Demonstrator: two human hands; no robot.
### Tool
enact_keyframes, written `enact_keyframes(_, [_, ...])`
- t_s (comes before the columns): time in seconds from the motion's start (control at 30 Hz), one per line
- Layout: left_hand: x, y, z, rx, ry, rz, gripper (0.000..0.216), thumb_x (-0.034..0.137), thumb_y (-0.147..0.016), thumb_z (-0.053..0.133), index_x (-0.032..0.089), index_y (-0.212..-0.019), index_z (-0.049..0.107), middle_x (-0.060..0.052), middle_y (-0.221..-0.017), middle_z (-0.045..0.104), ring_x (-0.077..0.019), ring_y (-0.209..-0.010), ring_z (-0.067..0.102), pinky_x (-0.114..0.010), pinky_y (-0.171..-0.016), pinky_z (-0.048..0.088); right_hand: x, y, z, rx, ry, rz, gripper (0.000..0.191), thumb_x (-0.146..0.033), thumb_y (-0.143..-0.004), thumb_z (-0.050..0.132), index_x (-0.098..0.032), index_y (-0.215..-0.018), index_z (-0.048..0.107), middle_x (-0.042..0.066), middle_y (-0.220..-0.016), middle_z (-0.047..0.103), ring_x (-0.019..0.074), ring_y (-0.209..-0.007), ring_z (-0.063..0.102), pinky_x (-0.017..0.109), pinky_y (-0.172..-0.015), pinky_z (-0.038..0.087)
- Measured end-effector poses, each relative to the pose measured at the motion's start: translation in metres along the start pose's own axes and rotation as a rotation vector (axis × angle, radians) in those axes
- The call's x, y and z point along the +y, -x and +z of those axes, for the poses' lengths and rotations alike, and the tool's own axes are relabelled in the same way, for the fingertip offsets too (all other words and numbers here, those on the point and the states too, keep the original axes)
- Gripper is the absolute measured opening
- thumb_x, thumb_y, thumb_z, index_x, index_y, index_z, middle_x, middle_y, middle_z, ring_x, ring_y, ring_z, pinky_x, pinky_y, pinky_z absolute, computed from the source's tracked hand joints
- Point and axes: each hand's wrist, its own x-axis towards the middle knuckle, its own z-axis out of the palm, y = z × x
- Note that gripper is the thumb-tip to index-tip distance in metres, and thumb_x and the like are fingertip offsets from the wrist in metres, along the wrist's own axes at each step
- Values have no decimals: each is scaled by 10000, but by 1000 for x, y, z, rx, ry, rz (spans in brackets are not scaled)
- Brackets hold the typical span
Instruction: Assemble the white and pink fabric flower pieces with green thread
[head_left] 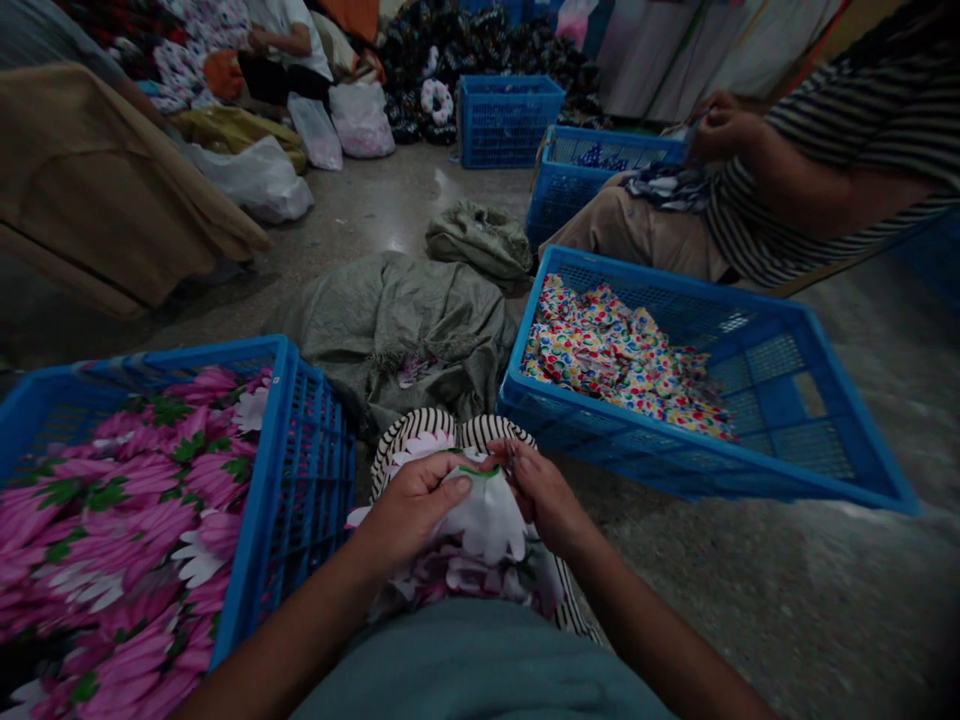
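Over my lap I hold a white petal-shaped fabric piece [489,515] with a green edge along its top. My left hand [420,500] pinches it at the left, thumb on the front. My right hand [536,490] is closed at its upper right edge; its fingers are bunched, and whether a small tool sits between them is too dark to tell. More pink and white petal pieces [480,575] lie on my striped trousers [420,425] beneath the hands.
At left, a blue crate [281,420] holds pink fabric flowers [150,500]. Another blue crate [712,440] at right holds colourful printed fabric [622,350]. Grey-green sacks [397,310] lie ahead. A person in a striped top [847,130] sits at right, handling dark cloth.
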Motion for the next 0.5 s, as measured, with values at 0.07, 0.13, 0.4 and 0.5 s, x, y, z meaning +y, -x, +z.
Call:
enact_keyframes(0.07, [-7,-1,1,41,151,-55,233,318,-767,590,160,-931,640,-35,-754,649,-154,-655,568,-257,-648,439,0,1,2,-52,-22,59,415,-527,-633,650,-176,-817,529,-45,-584,491,48,-374,302,179,-346,216])
enact_keyframes(0.13, [-14,-1,4,79,212,-74,260,340,-756,608,154,-936,631,-36,-756,648,-151,-654,564,-248,-633,435,0,2,3,-34,-18,39,359,-471,-623,685,-170,-715,512,-53,-539,459,56,-405,335,179,-380,262])
enact_keyframes(0.4, [-32,-4,7,264,174,-37,311,437,-777,560,134,-804,626,10,-583,566,-114,-519,469,-214,-516,371,0,7,-2,135,347,-329,161,-317,-718,605,-185,-753,521,-47,-608,444,77,-466,342,192,-427,277])
enact_keyframes(0.5, [-32,-8,8,328,168,-71,359,478,-774,542,127,-750,614,11,-542,543,-121,-498,463,-229,-513,376,-2,13,0,49,530,-479,428,-214,-617,685,-210,-1018,538,24,-920,544,126,-664,492,220,-553,384])
